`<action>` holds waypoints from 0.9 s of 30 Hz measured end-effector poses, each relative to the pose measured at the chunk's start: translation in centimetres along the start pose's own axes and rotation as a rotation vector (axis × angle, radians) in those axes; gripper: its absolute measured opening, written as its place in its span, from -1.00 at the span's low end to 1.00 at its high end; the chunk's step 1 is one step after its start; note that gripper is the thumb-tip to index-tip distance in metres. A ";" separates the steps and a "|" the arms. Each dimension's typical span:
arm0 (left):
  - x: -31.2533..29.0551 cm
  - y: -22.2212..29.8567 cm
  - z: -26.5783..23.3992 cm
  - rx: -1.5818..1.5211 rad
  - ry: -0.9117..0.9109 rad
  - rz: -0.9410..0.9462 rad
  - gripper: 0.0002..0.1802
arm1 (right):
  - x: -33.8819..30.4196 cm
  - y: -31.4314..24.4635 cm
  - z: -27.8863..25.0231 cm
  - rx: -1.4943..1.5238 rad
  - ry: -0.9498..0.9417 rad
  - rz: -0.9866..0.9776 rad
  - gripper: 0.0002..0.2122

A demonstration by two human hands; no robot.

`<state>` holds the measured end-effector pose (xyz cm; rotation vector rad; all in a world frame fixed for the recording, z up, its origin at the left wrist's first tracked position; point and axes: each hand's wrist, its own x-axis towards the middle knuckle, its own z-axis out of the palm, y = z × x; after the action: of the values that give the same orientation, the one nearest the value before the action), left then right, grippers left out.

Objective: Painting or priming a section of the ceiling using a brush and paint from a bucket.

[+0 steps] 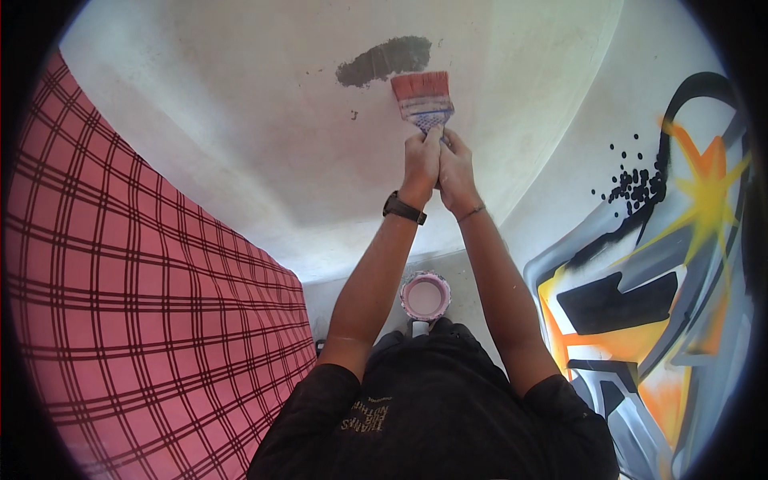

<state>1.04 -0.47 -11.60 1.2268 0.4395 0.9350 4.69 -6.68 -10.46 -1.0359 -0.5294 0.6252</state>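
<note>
A wide paintbrush with pink-wet bristles and a blue-white ferrule presses against a pale wall. My left hand and my right hand are both clasped around its handle, side by side, arms stretched out ahead. A dark watch sits on my left wrist and a thin bangle on my right. Just left of and above the bristles is a dark grey patch on the wall. Between my forearms, low down, stands an open paint can holding pale pink paint.
A pink bed sheet with dark check lines fills the left side. A graffiti mural in orange, black, grey and yellow covers the wall on the right. My black shirt fills the lower middle.
</note>
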 end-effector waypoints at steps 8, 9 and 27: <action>-4.3 -11.3 -3.1 -0.054 0.111 -0.221 -0.58 | -2.8 9.1 -5.1 -0.109 0.100 0.225 -0.77; -5.0 -12.4 -3.2 -0.066 0.103 -0.334 -0.58 | -2.9 10.6 -6.6 -0.125 0.116 0.290 -0.79; -0.1 10.6 -2.2 -0.016 0.031 0.054 -0.74 | -1.9 -7.5 7.9 -0.070 -0.117 0.004 -0.79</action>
<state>-4.44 1.26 -2.48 1.2165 0.4240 1.0028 -0.24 -5.88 -0.57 -1.0710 -0.6552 0.6773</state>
